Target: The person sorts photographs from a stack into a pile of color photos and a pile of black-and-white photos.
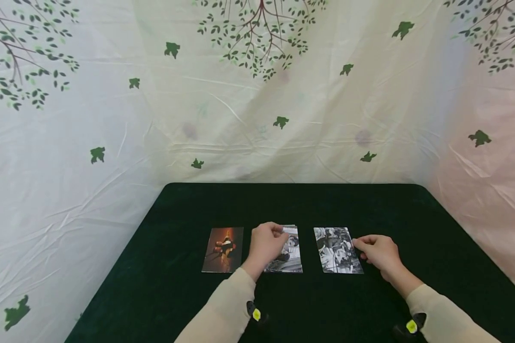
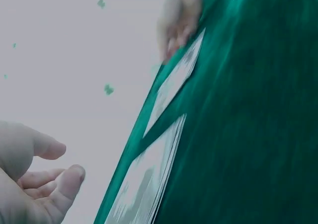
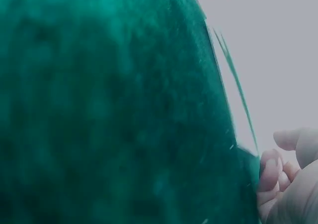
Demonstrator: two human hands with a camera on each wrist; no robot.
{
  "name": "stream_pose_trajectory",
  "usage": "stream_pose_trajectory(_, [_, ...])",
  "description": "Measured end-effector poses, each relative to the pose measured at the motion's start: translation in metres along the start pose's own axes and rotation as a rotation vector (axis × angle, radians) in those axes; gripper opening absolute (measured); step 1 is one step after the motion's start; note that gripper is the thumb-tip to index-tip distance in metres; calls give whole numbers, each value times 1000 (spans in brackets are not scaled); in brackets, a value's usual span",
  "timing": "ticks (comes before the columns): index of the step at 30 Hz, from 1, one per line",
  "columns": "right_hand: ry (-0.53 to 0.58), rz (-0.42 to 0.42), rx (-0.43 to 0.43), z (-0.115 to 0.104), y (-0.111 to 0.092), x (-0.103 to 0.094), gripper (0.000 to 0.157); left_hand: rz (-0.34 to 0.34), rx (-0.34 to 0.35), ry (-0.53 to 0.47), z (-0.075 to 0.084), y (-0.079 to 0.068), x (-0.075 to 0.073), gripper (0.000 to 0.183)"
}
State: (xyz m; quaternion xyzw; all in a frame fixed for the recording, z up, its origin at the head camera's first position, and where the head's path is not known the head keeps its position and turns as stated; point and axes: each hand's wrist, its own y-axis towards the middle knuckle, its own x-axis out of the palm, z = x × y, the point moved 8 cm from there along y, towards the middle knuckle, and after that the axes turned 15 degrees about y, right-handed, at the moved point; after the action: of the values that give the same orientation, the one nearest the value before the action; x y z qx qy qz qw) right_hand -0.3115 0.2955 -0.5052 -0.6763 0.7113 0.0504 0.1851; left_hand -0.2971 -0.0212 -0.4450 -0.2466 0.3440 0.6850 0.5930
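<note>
Three printed photos lie side by side. The left photo is orange-brown with a figure on it. In the middle is a small stack of black-and-white photos, whose layered edges show in the left wrist view. Another black-and-white photo lies to the right. My left hand hovers over the left side of the stack and partly hides it; the left wrist view shows a gap between thumb and fingers, holding nothing. My right hand is beside the right photo's edge, its thumb and fingers apart in the right wrist view.
A dark green cloth-covered table spreads around the photos. White fabric printed with leaves and branches hangs behind it and at both sides. A dark band with a yellow mark is on each wrist.
</note>
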Motion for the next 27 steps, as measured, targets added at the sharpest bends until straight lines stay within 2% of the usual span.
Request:
stream_pose_trajectory(3, [-57, 16, -81, -16, -5, 2, 51, 31, -17, 65, -17, 5, -13, 18])
stream_pose_trajectory(6, [-63, 7, -142, -37, -12, 16, 50, 45, -25, 110, -29, 8, -19, 17])
stream_pose_trajectory(11, [-44, -61, -181, -65, -22, 61, 44, 32, -38, 136, -40, 12, -19, 17])
stream_pose_trajectory(14, [-81, -110, -199, -75, -27, 91, 40, 18, -52, 144, -45, 13, -18, 17])
stream_pose_trajectory(17, [-125, -151, -210, -80, -28, 115, 39, -3, -64, 147, -50, 13, -17, 19])
stream_pose_trajectory(20, [-169, -164, -210, -80, -27, 131, 38, -46, -84, 152, -54, 12, -16, 21])
stream_pose_trajectory(27, [-200, -159, -163, -71, -26, 140, 41, -174, -131, 167, -58, 9, -7, 20])
